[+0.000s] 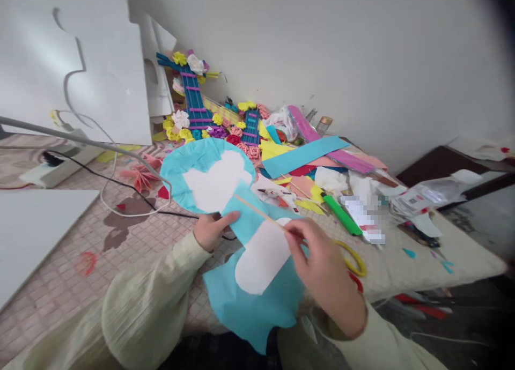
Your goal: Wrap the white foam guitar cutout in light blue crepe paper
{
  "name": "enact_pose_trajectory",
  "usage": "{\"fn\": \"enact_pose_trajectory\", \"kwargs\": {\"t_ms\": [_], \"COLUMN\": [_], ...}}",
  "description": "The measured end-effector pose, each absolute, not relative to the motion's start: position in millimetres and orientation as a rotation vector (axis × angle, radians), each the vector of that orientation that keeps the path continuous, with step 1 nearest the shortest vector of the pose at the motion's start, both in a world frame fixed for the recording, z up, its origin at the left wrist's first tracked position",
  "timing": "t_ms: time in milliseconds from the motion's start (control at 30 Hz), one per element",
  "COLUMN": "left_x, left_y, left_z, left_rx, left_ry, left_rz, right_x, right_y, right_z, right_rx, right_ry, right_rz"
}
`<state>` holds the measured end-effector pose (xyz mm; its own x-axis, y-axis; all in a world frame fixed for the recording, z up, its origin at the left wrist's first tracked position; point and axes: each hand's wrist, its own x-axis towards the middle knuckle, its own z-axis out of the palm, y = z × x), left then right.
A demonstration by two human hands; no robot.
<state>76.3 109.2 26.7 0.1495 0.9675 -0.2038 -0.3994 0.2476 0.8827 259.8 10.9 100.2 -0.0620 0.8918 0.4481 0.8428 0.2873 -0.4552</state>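
My left hand (213, 231) is closed on the near left edge of a blue-covered cutout, its thumb lying on the blue paper (247, 223). My right hand (319, 265) pinches a thin wooden stick (257, 209) between thumb and fingers. The stick's far tip rests on or just above the blue paper; which one I cannot tell. A white oblong patch (259, 263) shows in the middle of the blue sheet, whose loose lower part (255, 313) hangs towards my lap. Beyond it, the cutout seems joined to a rounded piece with gathered blue edging (175, 169) and a white centre (217, 182).
Paper-flower-decorated guitar shapes (195, 99) stand against the wall. Coloured paper strips (306, 155), a green utility knife (341, 214) and yellow-handled scissors (356, 260) lie to the right. White boards (104, 80), a power strip (60, 161) and cables (132, 185) are at left.
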Motion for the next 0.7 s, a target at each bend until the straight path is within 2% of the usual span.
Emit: {"fn": "enact_pose_trajectory", "kwargs": {"t_ms": [200,700], "left_x": [76,79], "left_y": [109,107], "left_z": [28,31], "left_rx": [0.824,0.882], "left_ry": [0.907,0.903], "left_rz": [1.140,1.146], "right_x": [230,226], "right_y": [29,18], "right_z": [81,95], "right_rx": [-1.603,-1.526], "right_ry": [-1.916,-1.896], "right_rz": [0.062,0.200]}}
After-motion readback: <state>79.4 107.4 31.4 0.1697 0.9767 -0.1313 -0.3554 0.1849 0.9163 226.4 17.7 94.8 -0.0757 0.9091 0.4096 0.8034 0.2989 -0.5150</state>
